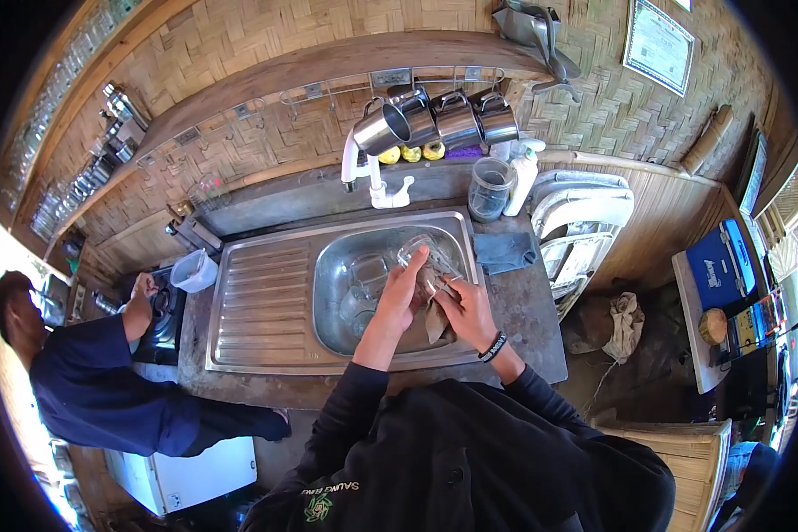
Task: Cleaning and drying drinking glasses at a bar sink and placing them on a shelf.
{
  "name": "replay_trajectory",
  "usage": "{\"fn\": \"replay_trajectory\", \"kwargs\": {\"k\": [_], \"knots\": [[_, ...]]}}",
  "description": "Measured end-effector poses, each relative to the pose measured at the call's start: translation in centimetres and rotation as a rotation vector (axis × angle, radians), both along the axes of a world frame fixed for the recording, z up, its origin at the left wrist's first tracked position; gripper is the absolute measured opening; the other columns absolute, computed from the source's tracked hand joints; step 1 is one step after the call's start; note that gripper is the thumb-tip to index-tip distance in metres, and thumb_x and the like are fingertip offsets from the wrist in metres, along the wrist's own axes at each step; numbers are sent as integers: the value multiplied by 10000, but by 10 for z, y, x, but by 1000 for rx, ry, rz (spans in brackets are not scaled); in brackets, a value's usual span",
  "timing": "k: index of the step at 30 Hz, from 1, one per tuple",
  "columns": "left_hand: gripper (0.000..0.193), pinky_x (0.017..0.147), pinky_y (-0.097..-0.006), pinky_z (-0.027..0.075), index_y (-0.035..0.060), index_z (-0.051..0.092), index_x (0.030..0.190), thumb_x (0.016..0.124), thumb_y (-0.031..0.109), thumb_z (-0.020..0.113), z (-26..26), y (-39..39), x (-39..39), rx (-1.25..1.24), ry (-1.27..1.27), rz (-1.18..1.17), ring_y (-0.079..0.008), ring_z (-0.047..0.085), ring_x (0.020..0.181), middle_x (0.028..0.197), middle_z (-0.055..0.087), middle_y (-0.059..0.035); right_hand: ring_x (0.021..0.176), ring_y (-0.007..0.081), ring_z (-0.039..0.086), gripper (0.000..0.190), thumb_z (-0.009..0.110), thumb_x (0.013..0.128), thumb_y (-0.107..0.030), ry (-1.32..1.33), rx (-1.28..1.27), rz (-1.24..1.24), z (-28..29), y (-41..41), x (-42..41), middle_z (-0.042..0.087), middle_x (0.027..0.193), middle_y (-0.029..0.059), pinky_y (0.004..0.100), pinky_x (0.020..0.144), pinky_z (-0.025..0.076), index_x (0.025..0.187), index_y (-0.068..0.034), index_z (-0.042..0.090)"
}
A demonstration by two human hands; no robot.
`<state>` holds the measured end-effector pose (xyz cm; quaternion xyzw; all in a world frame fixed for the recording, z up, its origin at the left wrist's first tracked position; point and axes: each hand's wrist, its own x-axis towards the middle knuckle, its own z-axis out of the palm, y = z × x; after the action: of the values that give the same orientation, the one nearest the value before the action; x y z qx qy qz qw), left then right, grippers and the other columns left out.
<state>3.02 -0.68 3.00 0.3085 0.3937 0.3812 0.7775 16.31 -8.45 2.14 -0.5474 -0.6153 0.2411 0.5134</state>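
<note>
Over the right part of a stainless steel sink basin [329,292], my left hand [397,299] grips a clear drinking glass [413,247]. A greyish-brown cloth [437,324] is pinched in my right hand [469,307] and hangs down between the two hands. The cloth lies against the glass; my fingers hide part of where they meet. Below, in the basin, several clear glasses [357,306] lie to the left of my hands.
Steel mugs [452,120] hang above a white tap [389,193] behind the sink. A plastic jar [490,189], a white pump bottle [523,179] and a grey cloth [503,253] are at the right. A co-worker [106,379] stands left, near a stove [163,312] and a plastic tub [194,271].
</note>
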Motion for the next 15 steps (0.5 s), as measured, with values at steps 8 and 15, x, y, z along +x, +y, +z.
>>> {"fn": "replay_trajectory", "kwargs": {"k": [8, 15], "knots": [[435, 914, -373, 527, 17, 558, 1253, 966, 340, 619, -22, 5, -1, 78, -406, -98, -224, 654, 1015, 1136, 659, -89, 907, 162, 684, 256, 592, 982, -223, 1438, -443, 429, -29, 12, 5, 699, 1051, 45, 326, 805, 570, 1191, -79, 628], [547, 1011, -494, 485, 23, 429, 1375, 960, 327, 614, -20, 0, -1, 177, -435, -68, -289, 569, 1191, 1322, 557, -111, 1064, 260, 653, 302, 603, 953, -236, 2043, -611, 713, -54, 3, 12, 673, 1190, 95, 438, 953, 519, 1207, -75, 632]]}}
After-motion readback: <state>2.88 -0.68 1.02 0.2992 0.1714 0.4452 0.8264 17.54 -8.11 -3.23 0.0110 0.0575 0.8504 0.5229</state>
